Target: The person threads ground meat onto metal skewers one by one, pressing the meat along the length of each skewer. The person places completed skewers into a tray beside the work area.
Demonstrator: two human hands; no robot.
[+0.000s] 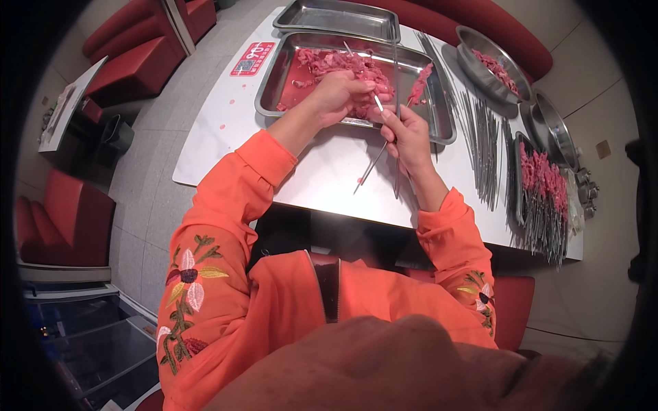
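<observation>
My left hand pinches a piece of raw meat against the bright flat end of a metal skewer, low over the steel tray. From the right, my right hand grips that skewer together with other thin metal skewers, whose ends stick out below the fist toward the table edge. Behind my left hand, a heap of sliced raw meat lies in the tray. One skewer threaded with meat leans in the tray's right part. My fingers partly hide the meat at the skewer's end.
Bare metal skewers lie in a row right of the tray. Meat-loaded skewers fill a dark tray farther right. Steel bowls stand behind, one holding meat. Another steel tray is at the back, near a red printed card.
</observation>
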